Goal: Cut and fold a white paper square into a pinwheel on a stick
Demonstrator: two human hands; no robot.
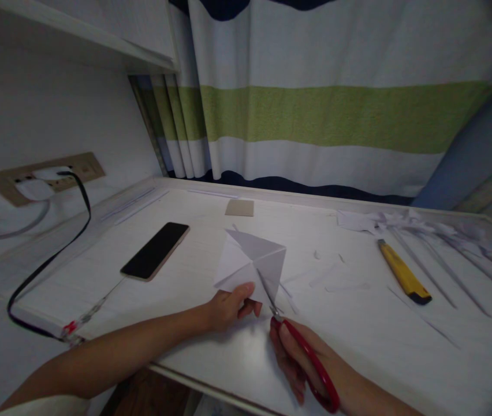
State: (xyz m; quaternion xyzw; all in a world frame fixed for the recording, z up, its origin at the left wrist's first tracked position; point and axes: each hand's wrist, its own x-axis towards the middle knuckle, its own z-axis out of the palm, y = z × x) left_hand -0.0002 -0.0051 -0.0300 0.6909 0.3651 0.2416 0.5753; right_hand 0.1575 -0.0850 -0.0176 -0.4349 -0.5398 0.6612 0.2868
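The left forearm [111, 352] crosses the lower left of the frame, below 1 phone [156, 252]. The left hand [227, 308], nearly closed, pinches creased paper [234, 261] just below centre; the right hand [286, 364] curls around red scissors [309, 349], blades apparently meeting the paper. At mid-right lies 1 yellow knife [403, 273].

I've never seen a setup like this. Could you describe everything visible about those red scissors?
The scissors have a curved, glossy red handle, plastic by its look, and slim grey metallic-looking blades. The right hand grips the handle, partly covering it. They slant away from the person and leftward, the blade end over the creased white paper. Whether the blades are slightly apart or cutting into it is too fine to tell.
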